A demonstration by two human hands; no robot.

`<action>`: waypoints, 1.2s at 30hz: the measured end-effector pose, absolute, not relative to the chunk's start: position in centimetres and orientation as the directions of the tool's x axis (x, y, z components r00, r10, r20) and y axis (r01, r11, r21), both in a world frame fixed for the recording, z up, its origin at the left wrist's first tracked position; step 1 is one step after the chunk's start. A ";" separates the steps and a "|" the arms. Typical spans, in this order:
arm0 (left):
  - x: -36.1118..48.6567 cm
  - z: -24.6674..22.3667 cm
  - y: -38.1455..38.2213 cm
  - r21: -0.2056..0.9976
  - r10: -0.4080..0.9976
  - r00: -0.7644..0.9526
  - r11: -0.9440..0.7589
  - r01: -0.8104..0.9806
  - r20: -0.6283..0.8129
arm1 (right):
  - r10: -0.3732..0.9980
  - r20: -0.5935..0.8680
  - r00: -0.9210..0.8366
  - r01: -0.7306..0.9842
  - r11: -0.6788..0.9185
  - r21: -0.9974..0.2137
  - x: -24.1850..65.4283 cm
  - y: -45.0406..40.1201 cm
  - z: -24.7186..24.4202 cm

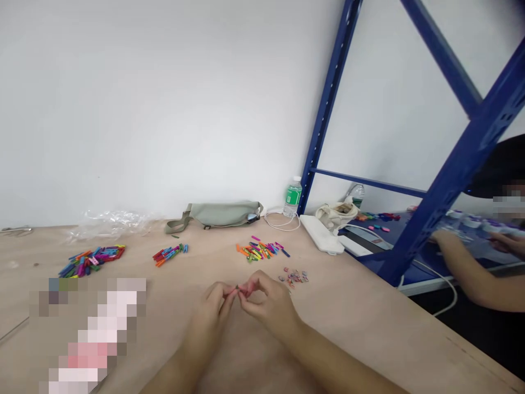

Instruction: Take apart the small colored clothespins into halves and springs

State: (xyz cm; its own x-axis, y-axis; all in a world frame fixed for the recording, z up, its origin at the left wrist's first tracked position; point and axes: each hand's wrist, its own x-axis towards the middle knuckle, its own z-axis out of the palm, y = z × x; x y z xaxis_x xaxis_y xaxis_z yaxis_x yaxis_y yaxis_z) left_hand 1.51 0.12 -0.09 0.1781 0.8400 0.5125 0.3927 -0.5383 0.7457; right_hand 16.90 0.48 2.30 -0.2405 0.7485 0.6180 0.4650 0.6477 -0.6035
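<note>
My left hand [213, 306] and my right hand [268, 303] meet over the front middle of the table, fingertips pinched together. Between them is something small and dark, mostly covered by the fingers. Beyond my right hand lies a small pile of tiny metallic and coloured pieces [294, 277]. Behind it is a loose pile of coloured clothespin parts [262, 250]. A smaller group of clothespins [168, 254] sits farther left, and a larger multicoloured heap [92, 261] lies at the far left.
Along the wall are clear plastic wrap [110, 223], a grey-green pouch [223, 213], a water bottle [292, 197] and a white cable. A white box [321, 234] stands beside the blue rack [328, 104]. Another person's arms [471, 273] work beyond the rack. Pixelated area front left.
</note>
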 end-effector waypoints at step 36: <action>1.3 0.6 0.0 0.988 0.898 0.424 -0.067 -0.139 0.121 | 0.777 0.383 -0.500 0.520 0.623 -0.584 18.3 1.0 2.0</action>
